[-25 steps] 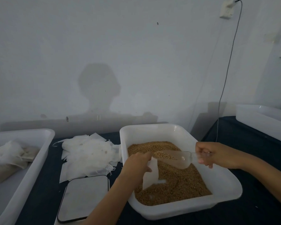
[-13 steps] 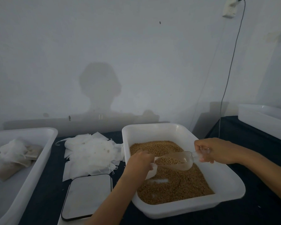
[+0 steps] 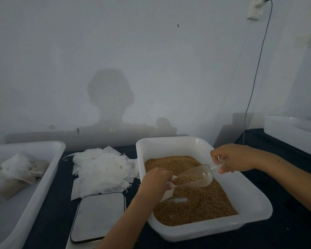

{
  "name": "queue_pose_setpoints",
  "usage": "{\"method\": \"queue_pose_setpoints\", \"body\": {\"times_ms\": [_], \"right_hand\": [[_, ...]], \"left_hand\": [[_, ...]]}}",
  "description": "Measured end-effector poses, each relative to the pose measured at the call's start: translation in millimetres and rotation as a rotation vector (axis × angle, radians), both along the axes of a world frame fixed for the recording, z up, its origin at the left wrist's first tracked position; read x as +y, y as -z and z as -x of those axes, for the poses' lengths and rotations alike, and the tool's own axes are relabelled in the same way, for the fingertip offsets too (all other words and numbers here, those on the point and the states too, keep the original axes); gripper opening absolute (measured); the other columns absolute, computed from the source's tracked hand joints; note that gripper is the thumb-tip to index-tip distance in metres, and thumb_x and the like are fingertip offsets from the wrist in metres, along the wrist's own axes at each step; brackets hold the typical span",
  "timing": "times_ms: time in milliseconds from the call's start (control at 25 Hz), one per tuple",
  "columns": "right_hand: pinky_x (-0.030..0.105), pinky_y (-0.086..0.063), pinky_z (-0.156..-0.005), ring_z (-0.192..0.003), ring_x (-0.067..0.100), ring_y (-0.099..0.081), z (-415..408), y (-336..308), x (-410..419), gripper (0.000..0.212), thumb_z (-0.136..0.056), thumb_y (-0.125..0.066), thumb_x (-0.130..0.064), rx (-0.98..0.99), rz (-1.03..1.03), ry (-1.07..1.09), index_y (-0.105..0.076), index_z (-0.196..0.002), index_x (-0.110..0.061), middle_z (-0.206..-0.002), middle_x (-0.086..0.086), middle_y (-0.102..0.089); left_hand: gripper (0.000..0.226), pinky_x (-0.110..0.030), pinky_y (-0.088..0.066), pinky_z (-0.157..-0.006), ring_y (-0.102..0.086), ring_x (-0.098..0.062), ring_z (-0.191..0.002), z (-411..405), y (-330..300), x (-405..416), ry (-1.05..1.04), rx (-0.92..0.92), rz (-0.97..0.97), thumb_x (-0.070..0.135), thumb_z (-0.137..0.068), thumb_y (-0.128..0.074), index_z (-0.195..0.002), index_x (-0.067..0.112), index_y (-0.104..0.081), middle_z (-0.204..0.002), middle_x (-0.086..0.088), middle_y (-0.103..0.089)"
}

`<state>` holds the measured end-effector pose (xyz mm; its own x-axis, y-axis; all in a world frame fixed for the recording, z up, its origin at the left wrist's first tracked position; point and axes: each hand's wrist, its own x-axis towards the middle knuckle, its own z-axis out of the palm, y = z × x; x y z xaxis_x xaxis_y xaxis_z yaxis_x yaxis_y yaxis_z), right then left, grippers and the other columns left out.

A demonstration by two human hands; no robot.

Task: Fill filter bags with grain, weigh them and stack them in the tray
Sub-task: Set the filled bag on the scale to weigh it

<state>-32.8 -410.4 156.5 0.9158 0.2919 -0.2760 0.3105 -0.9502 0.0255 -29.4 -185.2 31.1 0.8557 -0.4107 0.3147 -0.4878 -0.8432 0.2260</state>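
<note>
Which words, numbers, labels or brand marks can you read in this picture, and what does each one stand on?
None can be read.
Scale: its top shows plain, no digits or display in view.
Grain tub, scoop and left tray: no label visible.
Wall plug: no marking that can be made out.

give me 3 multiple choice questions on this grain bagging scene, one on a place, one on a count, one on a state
1. Where does the scale sit?
A. left of the grain tub
B. inside it
C. right of it

2. How many white tubs show?
A. one
B. two
C. three

3. What is the scoop's state?
A. empty
B. holding grain, tipped toward the filter bag
C. lying on the table

Key:
1 A: it lies on the dark table beside the tub's left wall.
2 C: the grain tub, the left tray, the far right tub.
3 B: the right hand holds its handle, the left hand holds the bag.
</note>
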Motion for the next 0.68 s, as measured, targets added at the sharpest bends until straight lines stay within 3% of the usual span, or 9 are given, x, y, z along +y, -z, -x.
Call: {"method": "queue_pose_setpoints", "body": {"times_ms": [440,680], "right_hand": [[0.023,-0.042,-0.064,-0.071,0.007,-0.054,-1.1,-5.8,0.1,0.017,-0.088,-0.066,-0.029,0.001,0.004,-0.011,-0.052,-0.091,-0.019,-0.087,-0.002,-0.057],[0.025,-0.037,-0.064,-0.073,0.005,-0.046,-2.9,-5.2,1.4,0.018,-0.086,-0.067,-0.031,-0.063,0.043,-0.041,-0.051,-0.088,-0.023,-0.080,-0.013,-0.047]], "left_hand": [[0.018,-0.025,-0.043,-0.089,-0.052,-0.016,-0.108,-1.8,1.8,1.3,-0.015,0.020,0.011,0.017,-0.093,-0.056,-0.106,0.008,-0.065,-0.114,-0.004,-0.061],[0.018,-0.023,-0.042,-0.089,-0.053,-0.016,-0.107,-1.2,1.0,0.3,-0.010,0.018,0.010,0.019,-0.092,-0.057,-0.104,0.008,-0.065,-0.113,-0.004,-0.061]]}}
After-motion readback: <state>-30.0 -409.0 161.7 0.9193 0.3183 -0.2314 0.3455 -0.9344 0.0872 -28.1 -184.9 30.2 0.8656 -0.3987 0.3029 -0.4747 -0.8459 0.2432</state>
